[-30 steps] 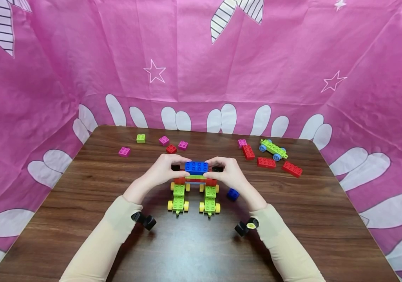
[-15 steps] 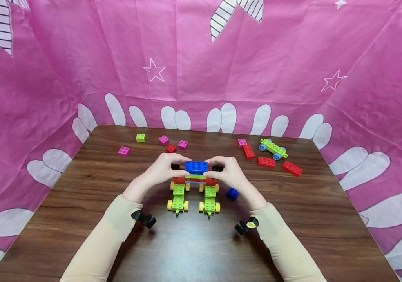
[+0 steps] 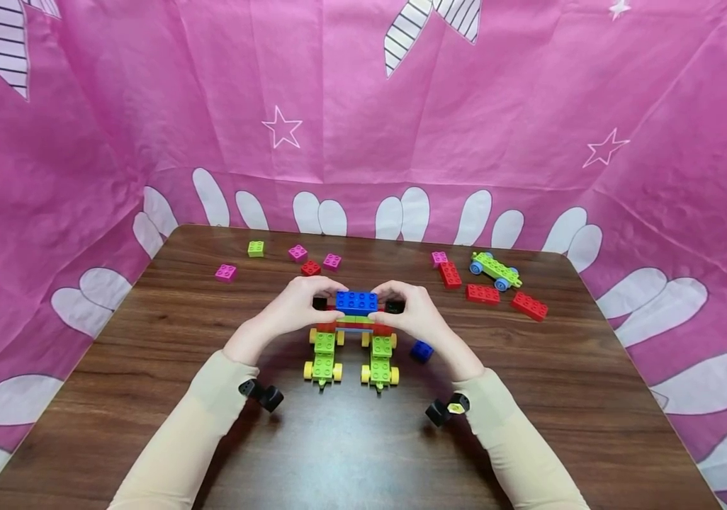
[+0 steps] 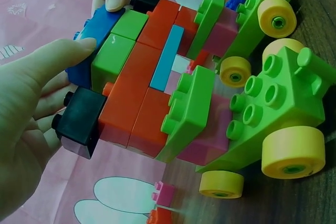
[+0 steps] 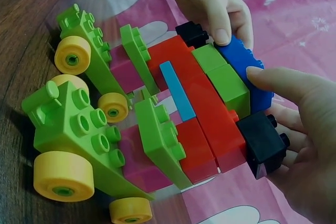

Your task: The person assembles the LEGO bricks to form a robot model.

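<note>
A long blue toy brick (image 3: 356,303) tops a built stack of bricks, with its studs up. My left hand (image 3: 293,304) grips its left end, thumb on the near face and fingers behind. At the opposite end my right hand (image 3: 413,306) pinches the brick likewise. Beneath it lie two green bricks (image 4: 113,56), then a row of red bricks (image 5: 197,90). Black bricks (image 4: 80,115) jut out at the sides, below the hands. A thin light-blue piece (image 5: 177,90) spans the red layer. Two green wheeled bases (image 3: 323,365) with yellow wheels carry everything through pink bricks (image 4: 207,135).
A small blue brick (image 3: 421,351) lies right of the build. At the back right are red bricks (image 3: 482,293), a pink brick (image 3: 439,258) and a green car base (image 3: 495,270) with blue wheels. Pink bricks (image 3: 226,272), a red brick (image 3: 310,268) and a green brick (image 3: 256,248) lie back left.
</note>
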A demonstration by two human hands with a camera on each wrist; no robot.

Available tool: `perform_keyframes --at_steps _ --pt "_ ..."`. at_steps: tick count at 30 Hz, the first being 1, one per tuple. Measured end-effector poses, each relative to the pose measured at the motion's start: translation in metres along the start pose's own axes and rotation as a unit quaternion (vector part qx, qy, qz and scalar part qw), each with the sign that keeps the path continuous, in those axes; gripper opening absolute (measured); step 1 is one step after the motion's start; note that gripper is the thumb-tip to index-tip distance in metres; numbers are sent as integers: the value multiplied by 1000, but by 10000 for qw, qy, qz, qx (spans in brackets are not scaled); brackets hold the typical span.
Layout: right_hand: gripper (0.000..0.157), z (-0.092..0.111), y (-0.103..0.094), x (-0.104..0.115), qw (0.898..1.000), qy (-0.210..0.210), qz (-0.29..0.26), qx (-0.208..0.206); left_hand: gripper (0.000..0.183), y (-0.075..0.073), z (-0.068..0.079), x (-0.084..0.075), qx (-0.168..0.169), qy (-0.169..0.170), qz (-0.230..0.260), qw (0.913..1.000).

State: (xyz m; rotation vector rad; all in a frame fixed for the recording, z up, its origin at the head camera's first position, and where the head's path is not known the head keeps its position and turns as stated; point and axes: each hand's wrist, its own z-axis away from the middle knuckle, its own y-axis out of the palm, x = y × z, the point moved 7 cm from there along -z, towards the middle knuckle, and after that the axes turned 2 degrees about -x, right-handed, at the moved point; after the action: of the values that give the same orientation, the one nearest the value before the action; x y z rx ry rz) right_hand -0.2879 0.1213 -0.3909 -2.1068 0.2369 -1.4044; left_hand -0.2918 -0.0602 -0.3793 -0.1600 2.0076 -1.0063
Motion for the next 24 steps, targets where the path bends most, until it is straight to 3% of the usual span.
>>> perform_keyframes --at_steps 10,24 --pt "37 -6 6 13 9979 -505 252 309 49 3 -4 2 129 138 7 9998" --pt "34 -16 11 20 9961 -592 300 585 49 4 -4 9 154 -212 40 9996"
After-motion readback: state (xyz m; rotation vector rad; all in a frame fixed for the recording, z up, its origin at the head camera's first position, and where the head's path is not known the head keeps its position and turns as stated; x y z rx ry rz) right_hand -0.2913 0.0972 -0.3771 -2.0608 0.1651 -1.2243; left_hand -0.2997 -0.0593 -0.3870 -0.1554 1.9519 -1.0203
